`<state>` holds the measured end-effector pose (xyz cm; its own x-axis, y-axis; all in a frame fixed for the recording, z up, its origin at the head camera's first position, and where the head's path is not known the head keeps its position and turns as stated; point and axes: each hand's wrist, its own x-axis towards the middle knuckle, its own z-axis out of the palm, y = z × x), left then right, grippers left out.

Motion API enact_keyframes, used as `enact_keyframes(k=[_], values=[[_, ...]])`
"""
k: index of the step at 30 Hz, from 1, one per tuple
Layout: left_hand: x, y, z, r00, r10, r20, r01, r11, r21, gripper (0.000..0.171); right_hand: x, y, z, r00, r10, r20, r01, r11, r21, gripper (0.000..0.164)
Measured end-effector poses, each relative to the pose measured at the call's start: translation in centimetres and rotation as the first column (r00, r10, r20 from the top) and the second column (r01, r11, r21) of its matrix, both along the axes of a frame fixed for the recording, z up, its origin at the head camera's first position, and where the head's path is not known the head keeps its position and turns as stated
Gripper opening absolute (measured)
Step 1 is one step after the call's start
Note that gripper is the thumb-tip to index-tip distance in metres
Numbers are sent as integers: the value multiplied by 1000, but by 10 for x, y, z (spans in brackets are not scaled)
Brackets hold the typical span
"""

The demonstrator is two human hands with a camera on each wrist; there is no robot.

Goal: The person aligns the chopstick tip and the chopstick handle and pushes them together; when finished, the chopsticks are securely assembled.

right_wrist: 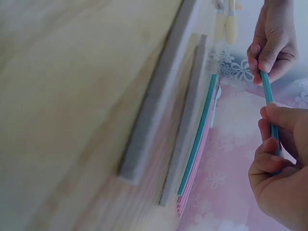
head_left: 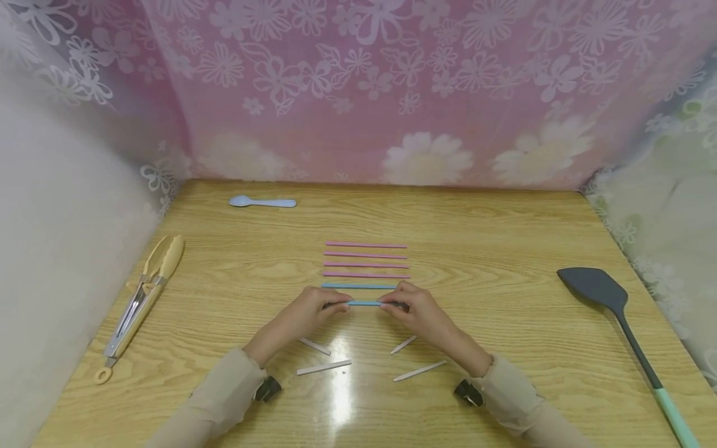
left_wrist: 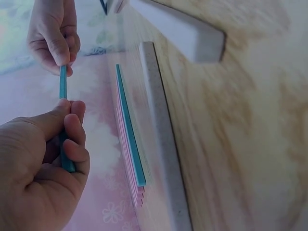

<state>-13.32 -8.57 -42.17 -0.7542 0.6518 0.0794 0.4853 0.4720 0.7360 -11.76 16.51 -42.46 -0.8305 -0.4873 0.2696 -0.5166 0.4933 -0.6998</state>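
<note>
The fingers of your left hand are curling and pinching one end of a blue stick, thumb against fingertips. Your right hand is pinching the other end in the same way, so a short middle stretch is showing between the two grips. You are holding this stick level and off the table, as both wrist views are showing.

Just beyond it, a second blue stick is lying on the wood, and past that four pink sticks are lying in roughly parallel rows. On your near side, four pale grey sticks are resting at slants, two toward each forearm.

Farther out, tongs are lying at your left, a pale blue spoon is resting near the far edge, and a dark spatula with a green handle end is lying at your right.
</note>
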Motion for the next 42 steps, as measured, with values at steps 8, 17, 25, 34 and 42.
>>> enact_keyframes(k=[8, 17, 25, 34, 42], values=[[-4, 0, -2, 1000, 14, -2, -14, 999, -33, 23, -5, 4, -1, 997, 74, 19, -75, 996, 39, 19], [-8, -3, -6, 998, 64, 2, -64, 996, -61, 26, -15, 11, -5, 998, 57, -1, -56, 995, 85, 19], [-8, -8, -7, 991, 133, -4, -133, 989, -61, 20, -19, 15, -7, 1000, 7, 24, -11, 990, 141, 14], [-14, -5, -16, 989, 141, -36, -144, 983, -113, 18, -25, 11, -13, 996, -46, 74, 29, 977, 209, 9], [-19, -2, -17, 986, 151, -65, -159, 977, -145, 15, -26, 10, -14, 998, -16, 59, 4, 981, 193, 10]])
